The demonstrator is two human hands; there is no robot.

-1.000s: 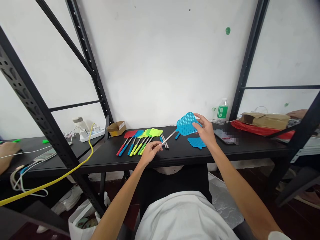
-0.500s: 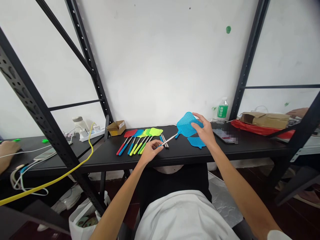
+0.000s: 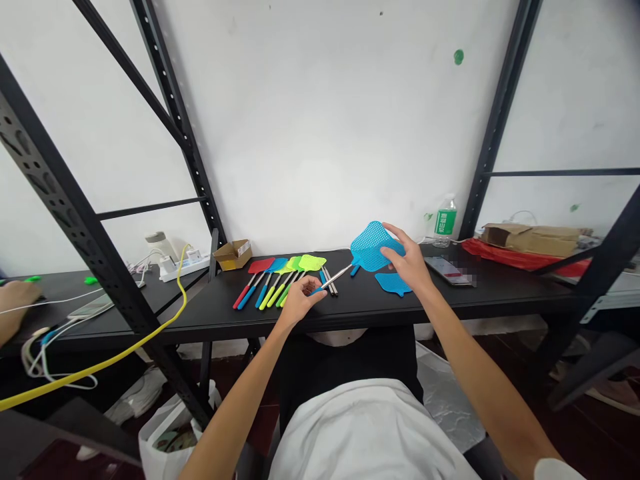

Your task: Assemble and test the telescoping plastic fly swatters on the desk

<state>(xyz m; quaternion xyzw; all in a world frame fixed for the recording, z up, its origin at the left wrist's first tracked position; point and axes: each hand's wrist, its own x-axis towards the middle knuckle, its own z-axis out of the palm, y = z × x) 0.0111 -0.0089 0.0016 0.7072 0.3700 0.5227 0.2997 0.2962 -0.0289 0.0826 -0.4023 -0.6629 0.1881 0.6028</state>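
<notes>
White wall [image 3: 325,133] behind; black tabletop [image 3: 200,320] before it, bearing the following. Item: one blue perforated head [image 3: 369,248], held above the tabletop, its broad face tilted, its narrow neck pointing left and near; my right hand [image 3: 411,265] grips its right edge, thumb on the face. Item: one metal shaft [image 3: 341,274], gripped by my left hand [image 3: 299,300] at its near left end, where some blue of a handle shows. The long axis of the shaft slants from near left to far right, its far tip at the neck, roughly in line with it; whether the tip is seated inside, I cannot tell. Of my two hands, the right lies nearer to the neck. Both are closed on their pieces. Also listed: a second blue head [image 3: 393,284], flat below the right hand; loose shafts [image 3: 331,283], just right of the left hand; a fanned row of coloured swatters [image 3: 273,283], left; an open cardboard box [image 3: 233,256], far left; phone [image 3: 448,270] and bottle [image 3: 445,223], right.
</notes>
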